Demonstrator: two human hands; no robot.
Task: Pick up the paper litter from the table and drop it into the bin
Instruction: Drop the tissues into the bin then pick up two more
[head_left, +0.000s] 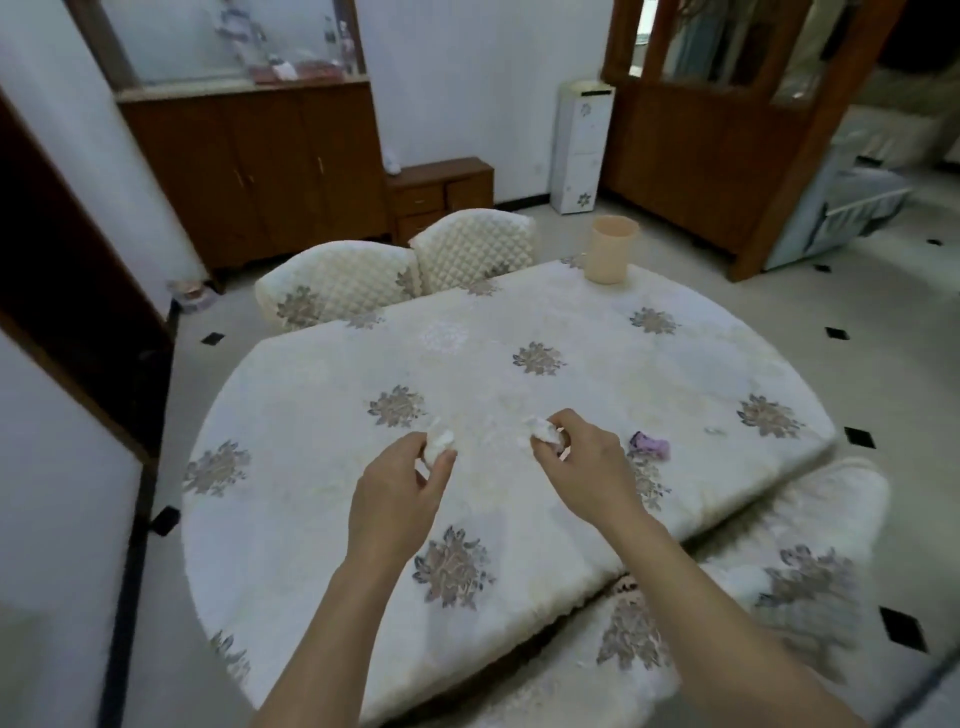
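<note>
Holding one white paper wad (440, 440) in our left hand (400, 499) and another wad (543, 431) in our right hand (582, 467), fingers pinching each above the tabletop (597, 332), we judge pickup done; next both must travel to the far beige bin (609, 249).

My left hand (400, 493) and right hand (582, 462) are bare. No rings, no watch. My forearms are uncovered, no sleeves showing.
</note>
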